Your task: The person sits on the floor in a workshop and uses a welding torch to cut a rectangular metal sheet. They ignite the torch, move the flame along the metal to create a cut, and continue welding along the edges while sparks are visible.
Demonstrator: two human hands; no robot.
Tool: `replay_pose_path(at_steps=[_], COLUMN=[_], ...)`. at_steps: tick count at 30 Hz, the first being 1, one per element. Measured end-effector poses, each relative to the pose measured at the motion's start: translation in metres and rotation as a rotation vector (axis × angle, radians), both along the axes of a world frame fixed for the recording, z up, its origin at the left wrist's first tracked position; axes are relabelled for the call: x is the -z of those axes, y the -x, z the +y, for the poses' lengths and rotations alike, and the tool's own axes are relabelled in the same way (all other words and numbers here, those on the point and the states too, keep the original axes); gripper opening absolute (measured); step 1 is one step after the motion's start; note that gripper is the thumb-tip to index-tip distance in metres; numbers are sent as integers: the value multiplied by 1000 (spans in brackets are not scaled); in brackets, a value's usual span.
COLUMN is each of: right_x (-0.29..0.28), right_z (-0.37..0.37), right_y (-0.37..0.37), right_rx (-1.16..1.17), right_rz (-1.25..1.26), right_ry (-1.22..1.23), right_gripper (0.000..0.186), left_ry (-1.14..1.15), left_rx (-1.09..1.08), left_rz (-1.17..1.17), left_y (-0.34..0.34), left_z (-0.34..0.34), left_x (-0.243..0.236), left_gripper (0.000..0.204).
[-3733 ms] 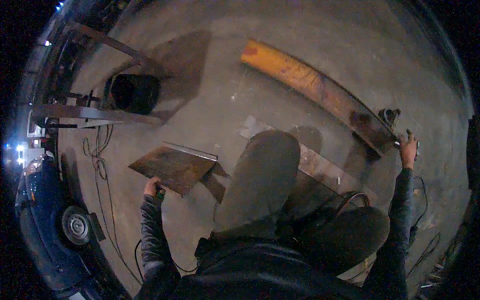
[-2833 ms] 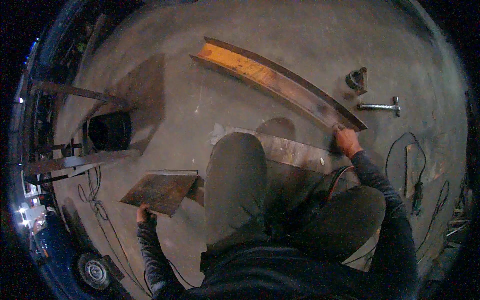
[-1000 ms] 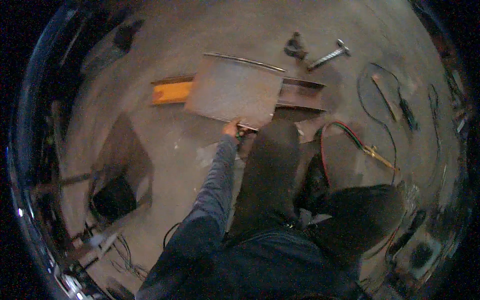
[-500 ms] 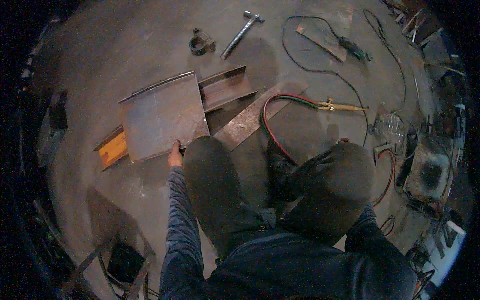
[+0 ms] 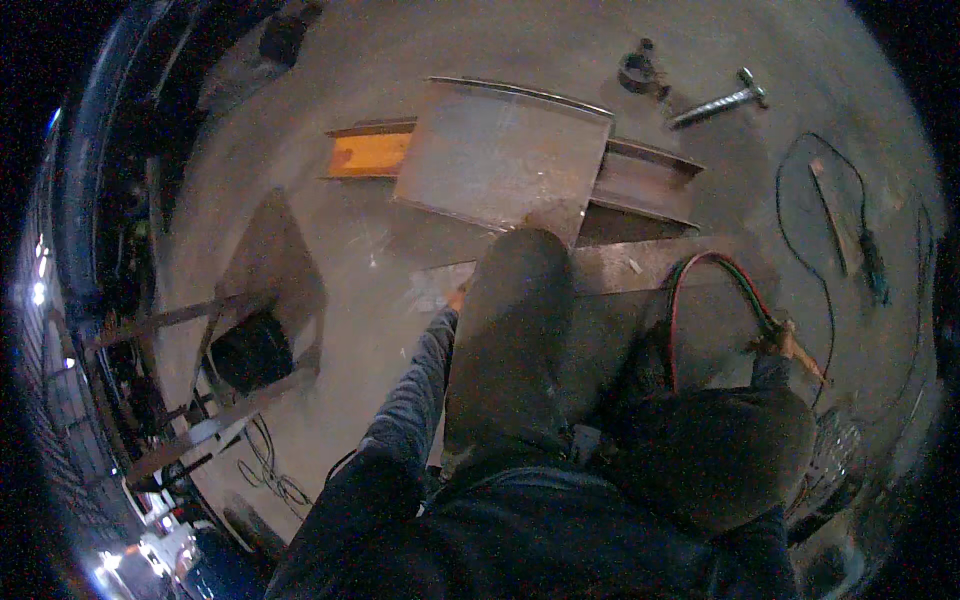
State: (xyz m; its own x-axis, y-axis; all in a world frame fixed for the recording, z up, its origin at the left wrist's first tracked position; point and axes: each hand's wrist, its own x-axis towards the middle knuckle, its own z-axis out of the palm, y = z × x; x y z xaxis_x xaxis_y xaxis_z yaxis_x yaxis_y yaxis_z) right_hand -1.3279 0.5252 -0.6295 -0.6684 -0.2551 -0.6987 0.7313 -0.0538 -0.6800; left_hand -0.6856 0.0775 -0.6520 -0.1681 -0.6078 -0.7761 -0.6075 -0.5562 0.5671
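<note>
1. I see my left arm stretched forward along my left knee; the left hand shows only as a small piece at the end of the sleeve, so I cannot tell if its fingers are together or apart.
2. This hand is just beside the near edge of the steel plate, but the knee hides the place of contact and I cannot say if it touches.
3. My right hand is low at the right, beyond the right knee, closed around the cutting torch.
4. From the torch I count two hoses, one red and one green, running together in a curve over the floor.
5. There is one plate; it lies flat, ahead of the left hand, resting across one rusty steel beam with an orange end.
6. Farther away at the upper right I count one hammer and one dark ring-shaped part near it.
7. At the far right one thin cable lies in a loop on the concrete floor.
</note>
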Motion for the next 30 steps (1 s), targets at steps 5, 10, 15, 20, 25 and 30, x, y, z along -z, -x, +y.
replay_pose_path(at_steps=[5, 10, 15, 20, 25, 30], right_x=[44, 75, 42, -70, -190, -326], right_z=[22, 45, 76, 104, 108, 102], right_y=[33, 49, 67, 42, 40, 51], right_rx=[-31, -67, -27, 85, 123, 14], right_rz=[-31, -79, 9, 240, 626, 1323], right_ry=[-21, -39, -28, -79, -159, -358], right_gripper=[41, 44, 47, 49, 51, 54], left_ry=[-69, -43, 57, 141, 515, 326], left_rx=[-104, -124, -43, 2, -48, -515], left_rz=[-128, -148, -52, 22, 27, 406], left_y=[-74, -76, -21, 9, 7, 62], left_z=[72, 90, 66, 56, 43, -8], left_x=[-19, -29, -6, 4, 4, -97], left_gripper=[46, 42, 39, 36, 32, 27])
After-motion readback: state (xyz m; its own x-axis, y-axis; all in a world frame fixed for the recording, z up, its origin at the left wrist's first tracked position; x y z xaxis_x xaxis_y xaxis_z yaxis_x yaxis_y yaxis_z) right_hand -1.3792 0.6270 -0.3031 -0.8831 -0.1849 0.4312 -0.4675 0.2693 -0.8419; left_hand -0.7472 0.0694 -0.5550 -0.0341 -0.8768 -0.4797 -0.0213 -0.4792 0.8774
